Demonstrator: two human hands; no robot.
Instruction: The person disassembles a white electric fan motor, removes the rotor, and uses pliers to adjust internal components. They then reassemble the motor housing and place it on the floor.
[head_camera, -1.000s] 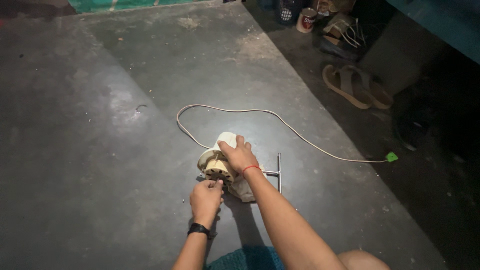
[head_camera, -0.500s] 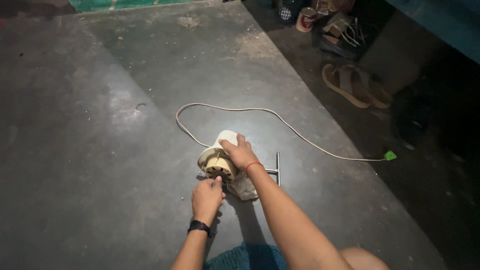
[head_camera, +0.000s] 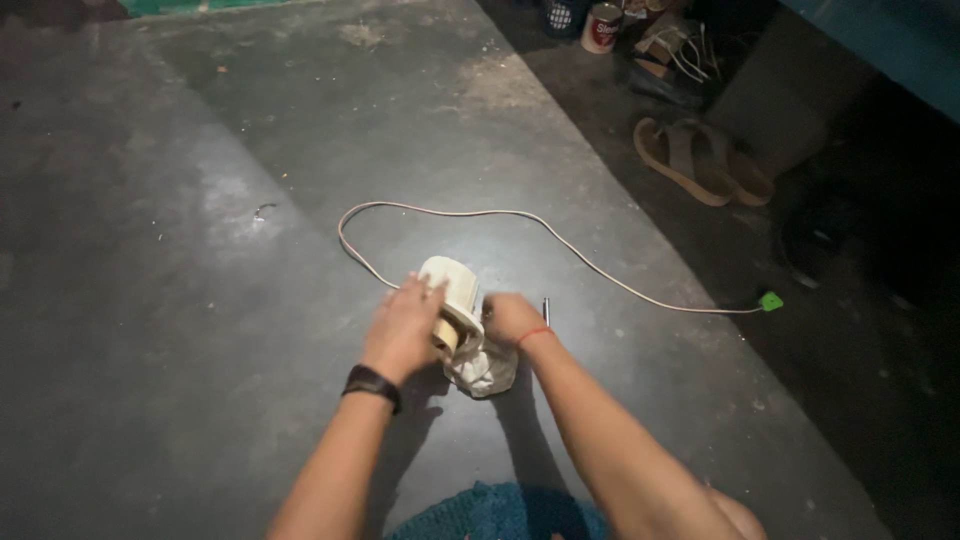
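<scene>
Left hand (head_camera: 405, 330) has come up from below the cream motor unit (head_camera: 455, 305) and now lies across its left side, fingers curled over the round top, wrapped on it; right hand (head_camera: 512, 318) has slid off the top to the right side, fingers closed against the body, exact grip hidden behind the unit. Unit sits tipped on the dark concrete floor (head_camera: 200, 300), between both sets of fingers, its crumpled pale lower part (head_camera: 482, 368) just below them. Thin metal rod (head_camera: 546, 310) lies just right of the right fingers. Pale cord (head_camera: 500, 213) loops away beyond the fingertips, ending well right at a green plug (head_camera: 770, 300). Sandals (head_camera: 700, 160) far beyond.
</scene>
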